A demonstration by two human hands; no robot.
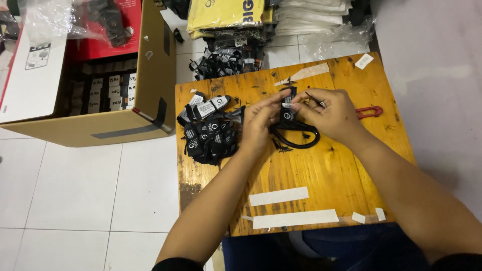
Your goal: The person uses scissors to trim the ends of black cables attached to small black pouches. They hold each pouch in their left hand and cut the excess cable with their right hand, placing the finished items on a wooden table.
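Observation:
Both my hands meet over the middle of a small wooden table (311,170). My left hand (257,123) and my right hand (329,114) pinch a small black tag with white print (287,108) between their fingertips. A black cord loop (301,138) hangs from the tag and lies on the wood under my hands. My right hand also holds a thin dark metal tool (315,99) between its fingers. A heap of similar black tags (208,131) lies just left of my left hand.
A red-handled tool (370,111) lies behind my right hand. White tape strips (293,219) are stuck near the table's front edge. A large open cardboard box (95,70) of packed items stands on the tiled floor at left. Stacked bagged goods (226,15) lie beyond the table.

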